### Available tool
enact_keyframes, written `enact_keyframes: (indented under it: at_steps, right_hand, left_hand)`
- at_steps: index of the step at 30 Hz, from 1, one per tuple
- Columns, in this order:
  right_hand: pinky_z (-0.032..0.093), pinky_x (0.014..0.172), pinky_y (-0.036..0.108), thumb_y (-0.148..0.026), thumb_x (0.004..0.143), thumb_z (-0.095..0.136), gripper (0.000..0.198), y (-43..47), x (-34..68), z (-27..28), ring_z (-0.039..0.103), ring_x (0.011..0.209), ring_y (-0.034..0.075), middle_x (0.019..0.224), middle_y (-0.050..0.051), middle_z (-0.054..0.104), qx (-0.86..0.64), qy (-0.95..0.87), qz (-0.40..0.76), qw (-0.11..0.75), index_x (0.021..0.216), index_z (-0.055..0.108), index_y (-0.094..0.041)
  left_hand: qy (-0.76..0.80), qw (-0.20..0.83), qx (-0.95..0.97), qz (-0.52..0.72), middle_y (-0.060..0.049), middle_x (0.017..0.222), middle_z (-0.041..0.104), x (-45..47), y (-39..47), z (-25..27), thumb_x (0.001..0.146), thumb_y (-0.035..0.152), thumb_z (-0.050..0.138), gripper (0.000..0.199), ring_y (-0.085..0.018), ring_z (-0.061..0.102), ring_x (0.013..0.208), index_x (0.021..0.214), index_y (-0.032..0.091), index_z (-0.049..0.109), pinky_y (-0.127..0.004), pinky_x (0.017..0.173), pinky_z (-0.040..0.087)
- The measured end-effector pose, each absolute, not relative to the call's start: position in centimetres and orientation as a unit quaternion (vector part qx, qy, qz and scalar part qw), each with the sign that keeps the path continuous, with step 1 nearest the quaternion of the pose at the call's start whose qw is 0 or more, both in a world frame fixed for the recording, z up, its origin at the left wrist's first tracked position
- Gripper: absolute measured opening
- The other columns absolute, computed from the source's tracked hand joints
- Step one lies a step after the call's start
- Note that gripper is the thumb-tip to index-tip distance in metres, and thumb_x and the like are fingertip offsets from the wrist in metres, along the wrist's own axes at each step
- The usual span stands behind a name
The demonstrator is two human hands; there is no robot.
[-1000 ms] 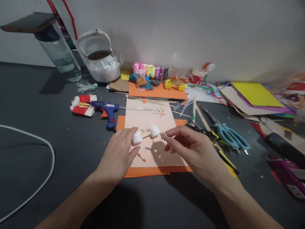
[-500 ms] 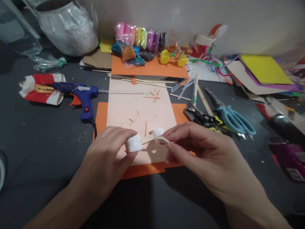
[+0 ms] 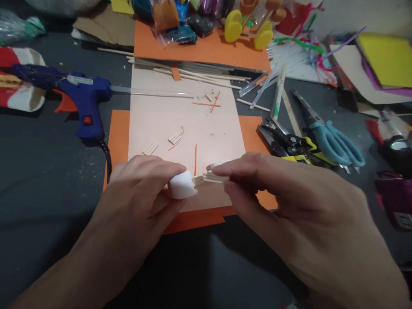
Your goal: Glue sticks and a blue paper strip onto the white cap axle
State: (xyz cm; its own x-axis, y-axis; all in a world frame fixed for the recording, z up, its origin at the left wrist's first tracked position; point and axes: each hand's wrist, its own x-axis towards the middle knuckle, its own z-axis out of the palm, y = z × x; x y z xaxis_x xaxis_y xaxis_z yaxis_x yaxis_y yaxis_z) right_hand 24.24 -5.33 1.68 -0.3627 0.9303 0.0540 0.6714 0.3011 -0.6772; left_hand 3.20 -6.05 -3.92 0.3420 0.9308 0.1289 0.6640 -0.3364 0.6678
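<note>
white block point(image 3: 182, 185) pinched by left hand point(image 3: 135, 206), right hand point(image 3: 289, 206) gripping wooden sticks point(image 3: 215, 177)

Left hand point(image 3: 138, 195) and right hand point(image 3: 286, 201) raised over pale sheet point(image 3: 154, 113), small parts held.
The left hand grips a white block point(image 3: 182, 186); the right pinches a short bundle of pale sticks point(image 3: 215, 177) near its right side. At left, a blue glue gun point(image 3: 90, 96) lies on the dark bench point(image 3: 193, 262), clear rod point(image 3: 161, 94) extending over the sheet. At right, blue-handled scissors point(image 3: 336, 139).
</note>
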Motion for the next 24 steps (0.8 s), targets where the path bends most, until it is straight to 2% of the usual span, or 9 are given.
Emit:
enact_keyframes:
  at_steps: [3,7,12,18,24]
  right_hand:
    - [0.046,0.058,0.021,-0.015,0.089,0.059,0.013,-5.4,24.0,1.4,0.066,0.071,0.012,0.09,-0.001,0.072,-0.51,-0.783,0.294,0.203,0.093,0.067,-0.024]
    - [0.043,0.056,0.02,-0.013,0.089,0.058,0.013,-5.4,23.7,1.2,0.062,0.065,0.008,0.085,-0.003,0.071,-0.507,-0.797,0.274,0.18,0.09,0.067,-0.023]
    - [0.041,0.055,0.022,-0.012,0.087,0.056,0.015,-5.0,23.1,0.9,0.06,0.063,0.008,0.078,-0.001,0.068,-0.493,-0.814,0.258,0.165,0.078,0.065,-0.019]
    - [0.039,0.055,0.021,-0.011,0.086,0.059,0.012,-4.8,22.9,0.9,0.057,0.061,0.007,0.074,-0.003,0.065,-0.492,-0.814,0.269,0.154,0.086,0.067,-0.021]
    - [0.042,0.059,0.018,-0.017,0.089,0.062,0.013,-4.8,23.2,1.0,0.056,0.065,0.006,0.08,-0.006,0.063,-0.493,-0.806,0.291,0.15,0.099,0.065,-0.024]
  left_hand:
    - [0.522,0.272,0.769,0.249,-0.001,0.098,0.071,3.3,-6.0,-3.7,0.089,0.036,0.059,0.016,-0.027,0.06,0.092,0.103,0.028,0.062,-0.039,0.078,0.04]
    - [0.526,0.279,0.764,0.248,-0.001,0.1,0.072,3.3,-6.0,-3.6,0.09,0.038,0.057,0.016,-0.028,0.06,0.095,0.102,0.029,0.063,-0.04,0.078,0.039]
    - [0.535,0.285,0.76,0.233,-0.001,0.101,0.072,3.4,-6.0,-3.7,0.091,0.039,0.057,0.016,-0.029,0.061,0.096,0.1,0.031,0.066,-0.042,0.084,0.04]
    - [0.526,0.254,0.78,0.225,0.001,0.101,0.072,3.4,-6.2,-3.7,0.095,0.038,0.051,0.015,-0.027,0.061,0.099,0.102,0.031,0.062,-0.041,0.086,0.038]
    - [0.529,0.244,0.786,0.207,0.005,0.105,0.07,3.3,-6.3,-3.5,0.091,0.033,0.06,0.013,-0.023,0.06,0.103,0.104,0.033,0.06,-0.038,0.088,0.038]
